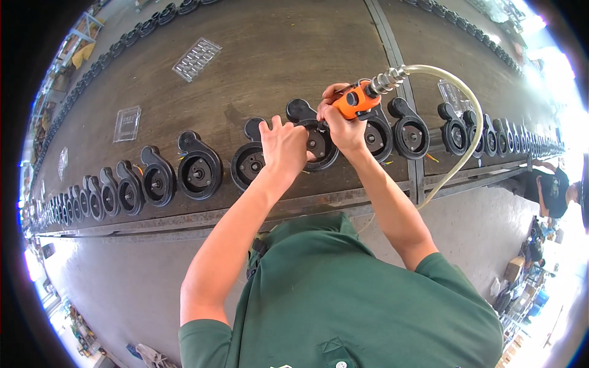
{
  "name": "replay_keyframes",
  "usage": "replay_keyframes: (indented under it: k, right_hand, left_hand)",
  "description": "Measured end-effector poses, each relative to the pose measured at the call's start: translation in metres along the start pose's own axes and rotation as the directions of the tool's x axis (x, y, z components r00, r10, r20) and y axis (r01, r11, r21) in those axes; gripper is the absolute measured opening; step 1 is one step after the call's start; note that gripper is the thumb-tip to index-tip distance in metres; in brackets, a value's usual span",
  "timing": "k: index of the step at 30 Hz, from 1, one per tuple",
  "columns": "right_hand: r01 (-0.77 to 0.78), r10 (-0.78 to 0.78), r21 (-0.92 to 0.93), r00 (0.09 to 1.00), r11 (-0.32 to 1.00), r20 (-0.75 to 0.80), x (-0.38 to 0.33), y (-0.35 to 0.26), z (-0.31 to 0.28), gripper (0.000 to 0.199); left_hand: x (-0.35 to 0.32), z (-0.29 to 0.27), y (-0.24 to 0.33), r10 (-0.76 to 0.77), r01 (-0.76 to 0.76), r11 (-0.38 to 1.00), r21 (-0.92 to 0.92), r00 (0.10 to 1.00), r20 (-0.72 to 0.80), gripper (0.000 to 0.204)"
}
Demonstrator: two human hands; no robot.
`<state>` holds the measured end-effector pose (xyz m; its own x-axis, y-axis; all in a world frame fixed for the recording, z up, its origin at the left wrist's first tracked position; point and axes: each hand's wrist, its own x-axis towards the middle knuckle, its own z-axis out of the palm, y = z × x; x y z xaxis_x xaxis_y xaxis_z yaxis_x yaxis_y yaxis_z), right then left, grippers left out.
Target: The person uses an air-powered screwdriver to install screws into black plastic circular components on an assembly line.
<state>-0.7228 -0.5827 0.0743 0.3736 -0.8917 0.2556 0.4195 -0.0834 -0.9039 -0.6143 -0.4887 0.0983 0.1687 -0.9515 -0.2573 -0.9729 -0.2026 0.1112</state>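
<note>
From the left, we see a long counter [270, 55] edged with a row of round black housings [199, 173], shrinking into the distance. Behind them lie clear plastic trays [127, 124]. Near the middle, our left hand [286, 144] reaches over one black housing [324, 154], its grip half curled, thumb near the housing; we cannot tell whether it pinches anything. That housing sits on the counter between our two hands. Just right, our right hand [345, 121] has its grip wrapped firmly around an orange tool [354, 102], held over the same housing. A metal coupling [389, 80] joins the tool to a pale hose [467, 92] arching rightward. Farther right, more housings continue, and a person in dark clothing [555, 191] stands beyond.
</note>
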Motion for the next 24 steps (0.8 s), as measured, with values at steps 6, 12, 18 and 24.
replay_keyframes:
  k: [6,12,18,24]
  right_hand:
    - [0.016,-0.016,-0.014,1.000,1.000,0.013,0.003,0.008,0.006,0.013]
    - [0.016,-0.012,-0.067,0.998,0.998,0.053,0.004,0.008,0.005,0.015]
    - [-0.018,0.029,-0.104,0.994,0.994,0.107,0.003,-0.002,0.008,0.018]
    - [0.043,-0.035,-0.094,0.996,0.995,0.084,0.008,0.006,0.006,0.014]
  left_hand:
    - [-0.006,0.012,0.002,-0.019,0.016,1.000,-0.023,0.987,-0.159,0.033]
    - [-0.007,0.008,0.003,-0.013,0.014,1.000,0.015,0.996,-0.093,0.039]
    - [-0.005,0.009,0.002,-0.029,0.031,0.999,0.032,0.996,-0.085,0.038]
    - [-0.003,0.005,0.003,-0.042,0.044,0.998,0.036,0.998,-0.048,0.036]
